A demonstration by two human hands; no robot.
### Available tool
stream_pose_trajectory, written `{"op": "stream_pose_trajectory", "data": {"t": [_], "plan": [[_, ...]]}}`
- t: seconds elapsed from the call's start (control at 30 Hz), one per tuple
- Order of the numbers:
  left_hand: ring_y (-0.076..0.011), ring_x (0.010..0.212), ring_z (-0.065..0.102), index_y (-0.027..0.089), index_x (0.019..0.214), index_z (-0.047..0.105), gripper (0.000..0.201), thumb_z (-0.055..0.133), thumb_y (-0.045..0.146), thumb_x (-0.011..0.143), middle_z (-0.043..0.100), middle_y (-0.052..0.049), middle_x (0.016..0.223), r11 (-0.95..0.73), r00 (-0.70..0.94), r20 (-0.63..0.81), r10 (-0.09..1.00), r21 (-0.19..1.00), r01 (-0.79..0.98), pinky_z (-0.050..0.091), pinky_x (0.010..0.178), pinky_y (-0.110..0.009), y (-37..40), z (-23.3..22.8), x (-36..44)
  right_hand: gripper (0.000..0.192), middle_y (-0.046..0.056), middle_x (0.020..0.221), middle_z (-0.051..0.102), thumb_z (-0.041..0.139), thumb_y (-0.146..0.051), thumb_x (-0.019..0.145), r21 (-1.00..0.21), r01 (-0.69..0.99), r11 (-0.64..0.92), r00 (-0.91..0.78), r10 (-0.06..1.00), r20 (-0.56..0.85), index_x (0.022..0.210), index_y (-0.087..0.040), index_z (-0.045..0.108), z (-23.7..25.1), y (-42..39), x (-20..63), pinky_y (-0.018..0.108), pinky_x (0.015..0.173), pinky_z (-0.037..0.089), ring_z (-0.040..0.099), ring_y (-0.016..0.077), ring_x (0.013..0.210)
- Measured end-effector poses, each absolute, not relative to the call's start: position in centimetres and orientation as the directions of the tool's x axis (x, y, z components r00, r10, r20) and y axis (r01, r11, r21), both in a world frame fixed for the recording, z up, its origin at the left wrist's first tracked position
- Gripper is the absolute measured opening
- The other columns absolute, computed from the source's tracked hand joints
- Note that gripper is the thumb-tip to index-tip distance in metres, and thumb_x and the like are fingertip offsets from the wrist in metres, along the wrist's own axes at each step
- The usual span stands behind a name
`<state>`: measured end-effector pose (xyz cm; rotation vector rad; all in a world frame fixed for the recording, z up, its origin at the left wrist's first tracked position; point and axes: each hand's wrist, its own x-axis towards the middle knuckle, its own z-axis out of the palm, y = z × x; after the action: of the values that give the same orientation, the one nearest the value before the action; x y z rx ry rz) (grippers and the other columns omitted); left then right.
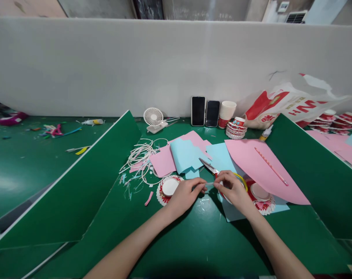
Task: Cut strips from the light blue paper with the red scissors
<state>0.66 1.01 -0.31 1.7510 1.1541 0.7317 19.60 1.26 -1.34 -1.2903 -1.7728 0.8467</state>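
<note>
Between my two hands a small light-blue paper strip (210, 184) is stretched above the green table. My left hand (190, 190) pinches its left end, and my right hand (231, 188) pinches the right end. Behind the right hand lie scissors (210, 166) with their blades apart, their red handle partly hidden. A yellow ring-shaped thing (242, 180) shows beside that hand. Left of my left hand sits a cut paper cup with a red-and-white fringed rim (170, 186). A similar cut cup (260, 192) rests to the right, partly covered by pink paper.
Pink sheets (163, 164) and blue sheets (182, 155) overlap at the middle. A pencil (271, 166) lies on a large pink sheet. White cord (141, 155) is coiled left. Two phones (198, 111), a fan (153, 117) and stacked cups (227, 112) line the back. Green dividers (77, 193) flank the area.
</note>
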Motion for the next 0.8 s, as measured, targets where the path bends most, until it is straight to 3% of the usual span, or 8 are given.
{"op": "stream_pose_trajectory", "data": {"t": [0.2,0.6,0.7,0.8], "plan": [[-0.0149,0.077,0.061,0.021,0.092,0.062,0.028,0.036,0.032,0.088,0.068,-0.001,0.082,-0.256,0.398,0.059,0.915,0.848,0.464,0.044,0.072,-0.024,0.8,-0.4,0.8,0.010,0.005,0.089,0.051,0.058,-0.028,0.076,-0.880,0.418,0.227,-0.157,0.972,0.177,0.073,-0.019,0.062,-2.4,1.6,20.1,0.030,0.071,0.044,0.053,0.0175,0.086],[-0.0152,0.081,0.063,0.022,0.092,0.062,0.028,0.036,0.033,0.088,0.069,0.000,0.084,-0.235,0.390,0.049,0.920,0.864,0.445,0.044,0.075,-0.024,0.4,-0.3,1.1,0.010,0.005,0.090,0.048,0.053,-0.024,0.079,-0.780,0.543,0.310,-0.090,0.945,0.314,0.075,-0.020,0.061,-1.3,1.0,19.3,0.032,0.072,0.044,0.052,0.0186,0.085],[-0.0175,0.087,0.063,0.023,0.104,0.060,0.031,0.037,0.036,0.087,0.070,-0.002,0.090,-0.180,0.383,-0.017,0.923,0.862,0.473,0.045,0.078,-0.027,0.7,-0.6,0.7,0.010,0.006,0.093,0.046,0.050,-0.021,0.081,-0.751,0.563,0.345,-0.129,0.934,0.333,0.077,-0.020,0.059,-1.1,0.7,18.9,0.033,0.076,0.043,0.050,0.0196,0.090],[-0.0214,0.103,0.058,0.024,0.126,0.044,0.046,0.046,0.040,0.083,0.064,-0.005,0.110,-0.154,0.344,-0.050,0.938,0.828,0.539,0.043,0.086,-0.033,1.1,-0.9,0.3,0.011,0.007,0.095,0.045,0.047,-0.019,0.083,-0.724,0.569,0.391,-0.186,0.918,0.349,0.079,-0.020,0.058,-1.0,0.6,18.8,0.035,0.080,0.042,0.049,0.0206,0.094]]}}
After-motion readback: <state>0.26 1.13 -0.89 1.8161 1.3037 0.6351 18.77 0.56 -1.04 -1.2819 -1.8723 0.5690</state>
